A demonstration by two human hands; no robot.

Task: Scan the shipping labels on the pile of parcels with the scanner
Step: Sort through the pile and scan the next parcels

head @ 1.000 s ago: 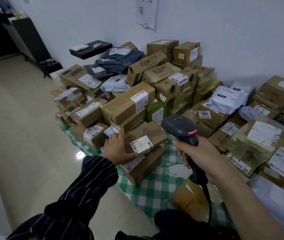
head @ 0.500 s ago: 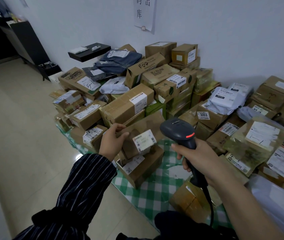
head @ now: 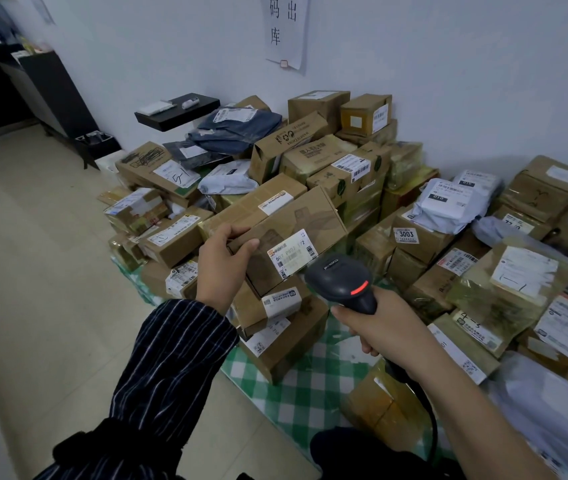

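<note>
A brown box (head: 310, 216) is held tilted at the front of the pile of parcels (head: 310, 157). Its left end is clasped by the left hand (head: 221, 268), the grip curled round the edge. Its white label (head: 293, 252) is turned toward the scanner (head: 341, 280), whose head, red light lit, is just beside the label's lower corner. The scanner's handle is enclosed by the right hand (head: 376, 327), grip wrapped round it. The pile is spread on a green checked cloth (head: 310, 379).

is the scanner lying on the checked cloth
No, the right hand holds the scanner up, pointed at the label on the box gripped by the left hand.
</note>
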